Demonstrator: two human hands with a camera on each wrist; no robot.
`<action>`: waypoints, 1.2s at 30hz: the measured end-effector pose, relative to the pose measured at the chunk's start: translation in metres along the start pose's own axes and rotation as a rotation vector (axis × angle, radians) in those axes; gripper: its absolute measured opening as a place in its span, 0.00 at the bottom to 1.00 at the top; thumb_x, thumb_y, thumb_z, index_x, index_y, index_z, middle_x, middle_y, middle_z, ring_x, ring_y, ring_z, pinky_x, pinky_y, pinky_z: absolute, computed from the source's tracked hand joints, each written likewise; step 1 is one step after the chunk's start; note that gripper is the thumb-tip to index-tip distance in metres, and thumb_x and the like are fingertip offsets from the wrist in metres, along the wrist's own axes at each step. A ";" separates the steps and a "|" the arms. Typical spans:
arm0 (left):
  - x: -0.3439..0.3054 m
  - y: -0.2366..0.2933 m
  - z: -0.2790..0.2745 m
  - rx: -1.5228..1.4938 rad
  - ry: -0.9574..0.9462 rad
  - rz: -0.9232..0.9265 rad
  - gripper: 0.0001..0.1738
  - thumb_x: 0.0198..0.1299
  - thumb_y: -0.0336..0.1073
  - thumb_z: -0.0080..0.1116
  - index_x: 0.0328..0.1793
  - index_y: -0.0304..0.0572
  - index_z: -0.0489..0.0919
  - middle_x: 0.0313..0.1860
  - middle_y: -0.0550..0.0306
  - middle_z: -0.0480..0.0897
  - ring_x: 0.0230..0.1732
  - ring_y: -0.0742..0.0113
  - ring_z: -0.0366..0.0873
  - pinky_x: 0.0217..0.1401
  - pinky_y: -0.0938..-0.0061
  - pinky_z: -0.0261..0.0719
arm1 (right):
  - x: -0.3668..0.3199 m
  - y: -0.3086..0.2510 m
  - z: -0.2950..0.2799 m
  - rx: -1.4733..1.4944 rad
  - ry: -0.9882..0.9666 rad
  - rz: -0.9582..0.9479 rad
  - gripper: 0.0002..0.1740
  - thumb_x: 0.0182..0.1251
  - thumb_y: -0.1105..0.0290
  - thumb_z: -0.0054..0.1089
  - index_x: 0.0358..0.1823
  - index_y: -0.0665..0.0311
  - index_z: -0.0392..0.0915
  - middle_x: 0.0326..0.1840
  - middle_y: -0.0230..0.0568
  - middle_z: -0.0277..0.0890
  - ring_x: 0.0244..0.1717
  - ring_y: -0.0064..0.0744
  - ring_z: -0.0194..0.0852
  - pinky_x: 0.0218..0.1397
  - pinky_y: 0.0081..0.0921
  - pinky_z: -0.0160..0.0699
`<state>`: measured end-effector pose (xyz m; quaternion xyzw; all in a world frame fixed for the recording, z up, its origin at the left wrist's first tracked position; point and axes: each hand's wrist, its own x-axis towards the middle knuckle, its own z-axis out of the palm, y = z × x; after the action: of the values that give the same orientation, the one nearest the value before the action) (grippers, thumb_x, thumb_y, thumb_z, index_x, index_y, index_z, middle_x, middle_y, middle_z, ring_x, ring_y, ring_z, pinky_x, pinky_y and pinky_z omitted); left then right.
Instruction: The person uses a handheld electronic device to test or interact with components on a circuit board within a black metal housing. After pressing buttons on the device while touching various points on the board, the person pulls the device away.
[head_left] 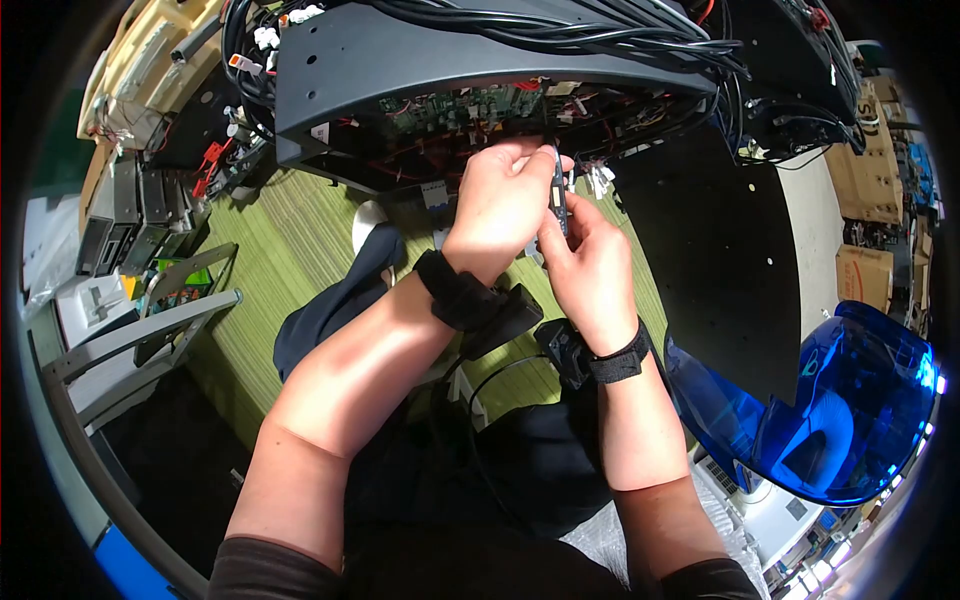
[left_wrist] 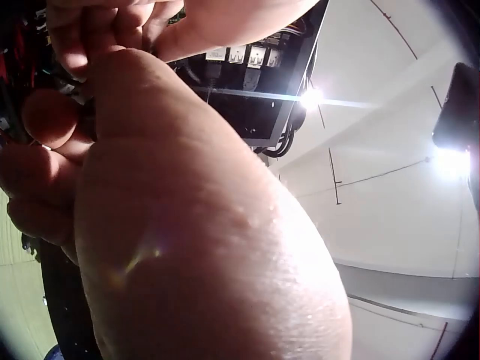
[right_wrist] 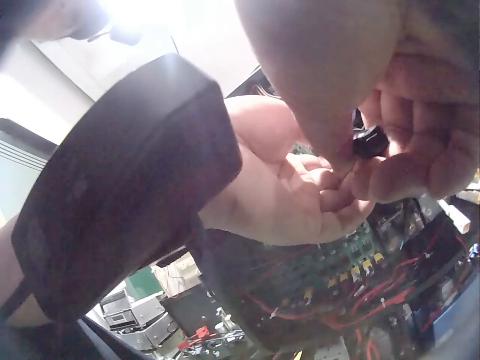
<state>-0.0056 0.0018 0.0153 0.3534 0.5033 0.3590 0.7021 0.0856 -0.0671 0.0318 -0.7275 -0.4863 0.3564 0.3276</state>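
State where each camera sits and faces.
Head: on the head, facing forward and down at the arms, left hand, right hand and dark housing.
Left wrist: on its wrist, looking past its hand toward the right hand and ceiling.
Right wrist: on its wrist, looking past its fingers toward the left hand and circuitry.
All share both hands.

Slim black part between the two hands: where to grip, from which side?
Pinch the slim black part near its lower end in the head view, probably from the person's right, where the right hand already is. It's long and narrow, so fingertips should suit it; the left hand is around the upper end.
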 end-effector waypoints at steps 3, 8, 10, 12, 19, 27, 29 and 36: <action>0.004 -0.004 0.000 -0.007 -0.001 0.021 0.14 0.66 0.34 0.48 0.41 0.30 0.80 0.30 0.57 0.82 0.28 0.77 0.76 0.35 0.81 0.74 | 0.001 0.000 0.000 -0.018 0.002 -0.008 0.15 0.63 0.66 0.57 0.44 0.71 0.77 0.16 0.46 0.71 0.16 0.33 0.71 0.24 0.30 0.69; 0.008 -0.005 -0.003 0.023 -0.028 0.030 0.13 0.66 0.33 0.47 0.42 0.29 0.80 0.33 0.55 0.83 0.30 0.76 0.77 0.37 0.80 0.75 | 0.004 0.000 0.000 -0.029 0.008 -0.021 0.14 0.64 0.65 0.56 0.44 0.70 0.77 0.17 0.49 0.72 0.18 0.39 0.73 0.24 0.32 0.70; 0.009 -0.005 -0.002 0.012 -0.025 0.049 0.13 0.66 0.33 0.47 0.43 0.29 0.80 0.34 0.55 0.83 0.31 0.76 0.77 0.38 0.80 0.75 | 0.005 0.001 0.001 -0.034 0.013 -0.026 0.14 0.64 0.65 0.56 0.44 0.70 0.77 0.18 0.50 0.73 0.18 0.41 0.74 0.24 0.33 0.70; 0.009 -0.005 -0.002 -0.007 -0.025 0.075 0.13 0.66 0.32 0.47 0.43 0.28 0.79 0.36 0.54 0.83 0.32 0.76 0.77 0.39 0.80 0.75 | 0.006 0.003 0.002 -0.025 0.016 -0.029 0.14 0.65 0.65 0.56 0.44 0.70 0.77 0.18 0.51 0.73 0.19 0.42 0.75 0.25 0.34 0.70; 0.007 -0.002 -0.002 0.012 -0.033 0.060 0.13 0.66 0.32 0.47 0.44 0.28 0.79 0.37 0.54 0.83 0.31 0.76 0.76 0.39 0.80 0.75 | 0.005 -0.001 -0.001 -0.033 0.006 -0.009 0.15 0.65 0.65 0.56 0.44 0.70 0.76 0.18 0.50 0.73 0.18 0.40 0.74 0.24 0.33 0.70; 0.010 -0.007 0.000 0.010 -0.011 0.081 0.13 0.66 0.32 0.46 0.47 0.28 0.78 0.39 0.53 0.83 0.33 0.76 0.76 0.40 0.79 0.75 | 0.007 0.007 0.003 -0.013 0.014 -0.052 0.14 0.65 0.66 0.56 0.44 0.71 0.76 0.22 0.54 0.75 0.24 0.48 0.78 0.28 0.36 0.73; 0.012 -0.009 -0.001 0.036 -0.012 0.068 0.13 0.66 0.32 0.46 0.47 0.28 0.78 0.39 0.53 0.83 0.33 0.75 0.76 0.40 0.79 0.75 | 0.009 0.010 0.003 -0.013 0.009 -0.053 0.14 0.65 0.66 0.56 0.44 0.70 0.76 0.24 0.56 0.76 0.26 0.50 0.78 0.30 0.36 0.74; 0.010 -0.006 0.001 0.020 -0.023 0.044 0.13 0.66 0.31 0.46 0.47 0.28 0.78 0.39 0.53 0.83 0.34 0.75 0.77 0.40 0.80 0.75 | 0.011 0.015 0.003 0.016 0.003 -0.071 0.13 0.65 0.67 0.55 0.44 0.70 0.76 0.26 0.57 0.76 0.29 0.52 0.79 0.31 0.37 0.75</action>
<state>-0.0016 0.0072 0.0056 0.3756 0.4909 0.3651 0.6962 0.0927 -0.0607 0.0158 -0.7075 -0.5084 0.3475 0.3467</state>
